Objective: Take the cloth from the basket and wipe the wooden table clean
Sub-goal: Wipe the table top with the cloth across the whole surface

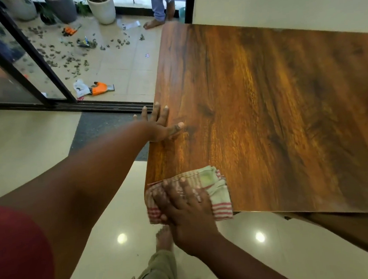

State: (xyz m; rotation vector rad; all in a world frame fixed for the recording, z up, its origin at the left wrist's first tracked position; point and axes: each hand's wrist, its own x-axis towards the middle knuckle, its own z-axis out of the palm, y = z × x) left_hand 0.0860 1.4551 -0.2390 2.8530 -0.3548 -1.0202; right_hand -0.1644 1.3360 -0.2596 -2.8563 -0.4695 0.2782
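The wooden table fills the right half of the view, glossy brown with dark grain. A folded cloth, pale with red stripes, lies on the table's near left corner and partly overhangs the edge. My right hand presses flat on the cloth with fingers spread. My left hand rests flat on the table's left edge, fingers straight, thumb on the tabletop. No basket is in view.
A sliding glass door stands open at the left, with a dark mat before it. On the balcony floor lie orange gloves, leaf litter and plant pots. Another person's legs stand at the far end. My bare feet are below.
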